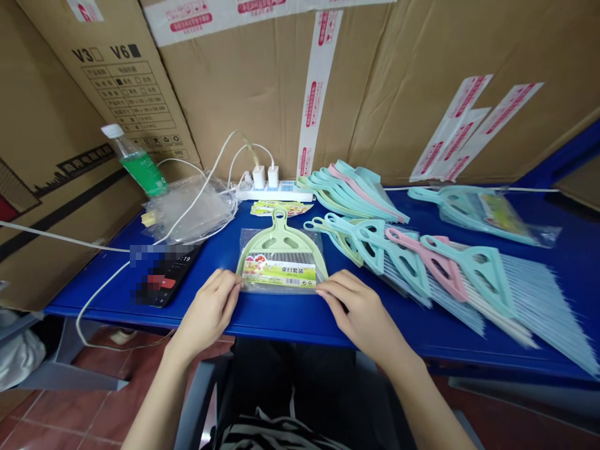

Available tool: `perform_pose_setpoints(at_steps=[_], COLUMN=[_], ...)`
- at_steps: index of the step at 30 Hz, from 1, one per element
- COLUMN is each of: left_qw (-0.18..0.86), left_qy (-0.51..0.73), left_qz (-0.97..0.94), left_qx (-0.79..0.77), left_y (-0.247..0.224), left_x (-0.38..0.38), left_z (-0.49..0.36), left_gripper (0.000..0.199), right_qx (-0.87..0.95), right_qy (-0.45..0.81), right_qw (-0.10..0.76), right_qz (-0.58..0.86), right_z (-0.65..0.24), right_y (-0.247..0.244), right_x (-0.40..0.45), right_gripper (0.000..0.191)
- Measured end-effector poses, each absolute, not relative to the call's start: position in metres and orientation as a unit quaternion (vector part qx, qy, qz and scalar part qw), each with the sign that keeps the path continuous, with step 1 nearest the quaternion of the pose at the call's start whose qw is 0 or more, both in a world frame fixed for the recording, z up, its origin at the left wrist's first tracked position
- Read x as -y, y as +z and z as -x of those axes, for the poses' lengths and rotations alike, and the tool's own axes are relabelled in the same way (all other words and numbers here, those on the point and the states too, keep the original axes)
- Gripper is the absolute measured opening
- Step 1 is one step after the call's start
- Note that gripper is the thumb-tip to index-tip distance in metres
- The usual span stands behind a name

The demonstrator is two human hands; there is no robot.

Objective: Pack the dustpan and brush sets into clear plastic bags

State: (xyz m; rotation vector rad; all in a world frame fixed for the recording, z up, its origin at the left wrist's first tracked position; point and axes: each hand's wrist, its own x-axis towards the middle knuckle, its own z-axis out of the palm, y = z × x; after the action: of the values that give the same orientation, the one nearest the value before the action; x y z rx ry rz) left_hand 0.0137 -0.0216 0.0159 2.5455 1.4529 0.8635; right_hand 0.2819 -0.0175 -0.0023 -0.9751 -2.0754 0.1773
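Observation:
A light green dustpan lies flat in a clear plastic bag on the blue table, its handle pointing away from me. Across it are a printed label card and grey bristles. My left hand pinches the bag's near left corner. At the near right corner, my right hand grips the bag between thumb and fingers. Just behind the handle lie several loose label cards.
Brushes and stacked dustpans lie right, beyond them a bagged dustpan. Left are a phone, plastic bags, a bottle and cables. A power strip and cardboard boxes stand behind.

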Motion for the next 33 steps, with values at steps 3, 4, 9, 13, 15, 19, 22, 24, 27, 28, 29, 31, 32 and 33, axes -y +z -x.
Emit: perform_pose_setpoints(at_steps=[3,4,9,13,15,19,22,24,27,28,29,31,32,33], left_qw=[0.050,0.052,0.059,0.023,0.001,-0.013,-0.029,-0.041,-0.042,-0.038,-0.034,-0.025,-0.021,-0.016], left_qy=[0.276,0.274,0.275,0.267,0.270,0.288,0.297,0.306,0.314,0.315,0.315,0.317,0.318,0.318], left_qz=[-0.835,-0.835,-0.827,-0.831,-0.826,-0.805,-0.800,-0.804,-0.807,-0.808,-0.809,-0.811,-0.812,-0.812], left_qx=[-0.472,-0.473,-0.486,-0.487,-0.494,-0.519,-0.520,-0.509,-0.498,-0.497,-0.496,-0.491,-0.489,-0.490], left_y=[0.017,0.018,0.017,0.015,0.015,0.012,0.010,0.009,0.007,0.007,0.007,0.007,0.007,0.007], left_x=[0.022,0.023,0.024,0.022,0.020,0.015,0.012,0.011,0.010,0.010,0.010,0.011,0.011,0.012], left_z=[-0.014,-0.014,-0.014,-0.020,-0.024,-0.030,-0.031,-0.031,-0.031,-0.031,-0.031,-0.031,-0.030,-0.030], left_gripper=[0.021,0.021,0.022,0.022,0.022,0.020,0.021,0.021,0.020,0.020,0.020,0.020,0.020,0.020], right_qx=[0.817,0.814,0.786,0.764,0.756,0.737,0.722,0.716,0.704,0.699,0.693,0.688,0.689,0.690], right_qy=[0.091,0.098,0.125,0.154,0.162,0.165,0.169,0.174,0.173,0.168,0.163,0.153,0.151,0.151], right_qw=[0.412,0.412,0.401,0.378,0.379,0.397,0.417,0.428,0.451,0.462,0.473,0.484,0.484,0.483], right_qz=[0.393,0.397,0.454,0.499,0.509,0.521,0.525,0.524,0.520,0.519,0.519,0.519,0.518,0.518], right_z=[-0.280,-0.279,-0.274,-0.269,-0.267,-0.263,-0.262,-0.263,-0.264,-0.264,-0.264,-0.264,-0.263,-0.263], right_y=[0.000,0.001,0.006,0.011,0.011,0.008,0.005,0.004,0.004,0.004,0.003,0.002,0.002,0.001], right_x=[0.019,0.019,0.025,0.028,0.027,0.022,0.020,0.021,0.021,0.021,0.021,0.020,0.020,0.020], right_gripper=[0.023,0.024,0.026,0.026,0.025,0.022,0.021,0.021,0.021,0.021,0.021,0.020,0.019,0.019])
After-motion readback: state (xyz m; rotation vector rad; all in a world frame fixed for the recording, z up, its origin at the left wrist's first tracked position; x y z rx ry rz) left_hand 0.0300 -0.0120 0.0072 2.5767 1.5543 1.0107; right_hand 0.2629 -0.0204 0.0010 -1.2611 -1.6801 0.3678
